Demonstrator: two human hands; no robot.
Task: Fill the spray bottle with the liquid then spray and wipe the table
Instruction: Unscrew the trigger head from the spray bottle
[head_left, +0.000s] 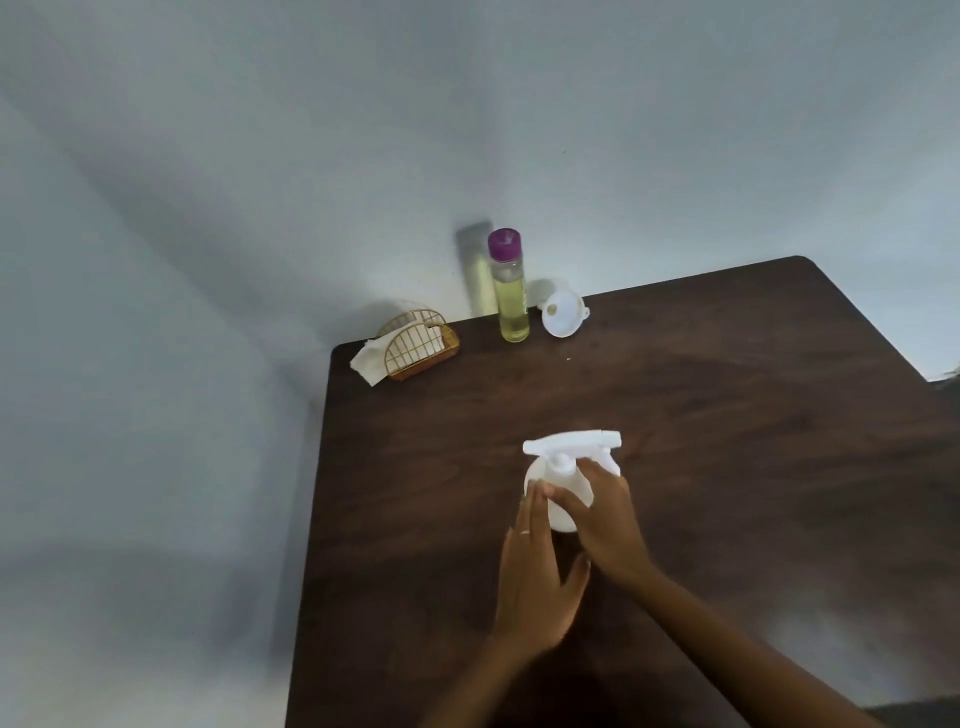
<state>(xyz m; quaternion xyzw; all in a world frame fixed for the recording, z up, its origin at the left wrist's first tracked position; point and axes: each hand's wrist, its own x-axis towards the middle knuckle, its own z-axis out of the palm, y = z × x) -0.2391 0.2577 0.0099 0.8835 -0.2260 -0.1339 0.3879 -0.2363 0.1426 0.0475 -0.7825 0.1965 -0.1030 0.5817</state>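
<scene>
Spray bottle (558, 491) stands upright on the desk (727, 441), mid-surface toward the near side, white trigger head on and pointing right. Right hand (605, 519) is on the bottle's right side, fingers curled round the neck below the trigger — judged a grip for unscrewing the head, the likely first step of filling. Left hand (535, 566) lies against the bottle's left side, fingers straight and together, tips touching the body; it appears to steady the bottle rather than clasp it. A ring shows on one finger.

Along the far edge, well apart from the hands: liquid bottle (511, 291), purple cap on, yellow-green contents; just right of it a white funnel (563, 314) tipped on its side, judged staged for pouring. Far left, a wire holder (418, 348) with napkins (366, 358) — presumably for wiping.

No brand, label or writing is legible on any item.
</scene>
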